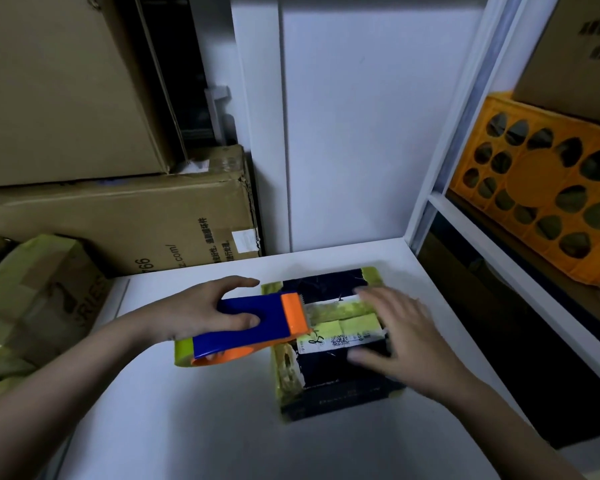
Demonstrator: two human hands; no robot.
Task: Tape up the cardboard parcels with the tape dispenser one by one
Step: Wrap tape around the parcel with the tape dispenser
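Blue dispenser [253, 325]: smooth, glossy plastic body with an orange nose and a toothed cutting edge; a roll of yellow-green tape [182, 353] shows at its rear end. Its nose sits at the left edge of the parcel's top.
Left hand [201, 315]: clamped round the dispenser — thumb pressed into the blue side, fingers curled over the far edge.
Parcel [333, 344]: low, boxy, dark navy-black cardboard with a slightly creased top; it lies on the white table, right of centre. Yellow-green tape strips, wrinkled and shiny, run across the top and down the left side; a white label with a printed square code lies under the strips.
Right hand [402, 336]: fingers straight and spread apart, lying flat on the right part of the parcel's top, holding nothing; it is blurred, so finer detail cannot be told.
Table [194, 427]: flat, matte white surface, set against a white wall panel.
Cartons [125, 220]: large brown corrugated boxes stacked at the left, behind the table; the lower one has a torn corner and black print.
Taped box [39, 296]: smaller brown carton at far left, banded in the same yellow-green tape.
Crate [541, 195]: orange plastic with rounded cut-outs — on a white shelf at right.
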